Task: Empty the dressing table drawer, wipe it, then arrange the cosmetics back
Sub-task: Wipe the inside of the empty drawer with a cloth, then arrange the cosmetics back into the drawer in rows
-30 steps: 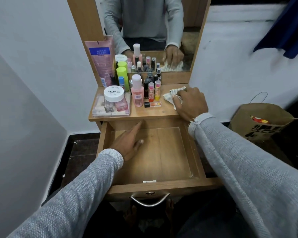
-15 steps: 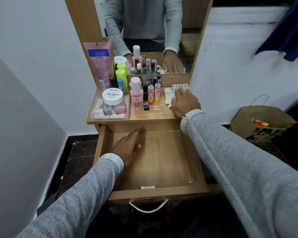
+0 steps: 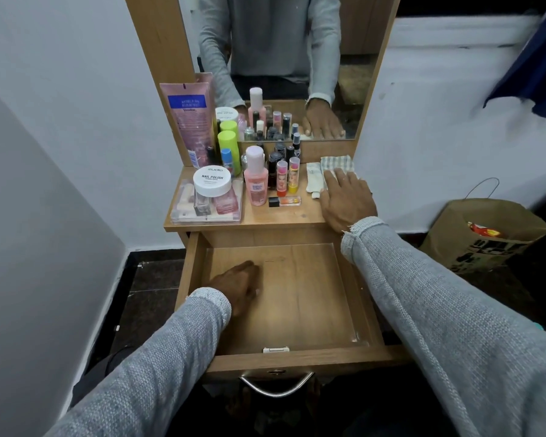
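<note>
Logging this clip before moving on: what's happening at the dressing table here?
A person in a grey sweater is cleaning out the drawer, which is pulled open with nothing in it. The left hand rests inside on its floor. The right hand lies flat on a checked cloth on the tabletop. The cosmetics, including a pink bottle and a nail polish jar, stand by the mirror.

The drawer and worktop are light brown woodgrain. On the worktop a cloth is checked grey and white. Left of the cloth stand a pink bottle with a white cap, a white-lidded jar with black lettering, a lime-green bottle and a pink tube with a blue label. Both sleeves are grey knit. Right of the worktop sits a brown paper bag.
</note>
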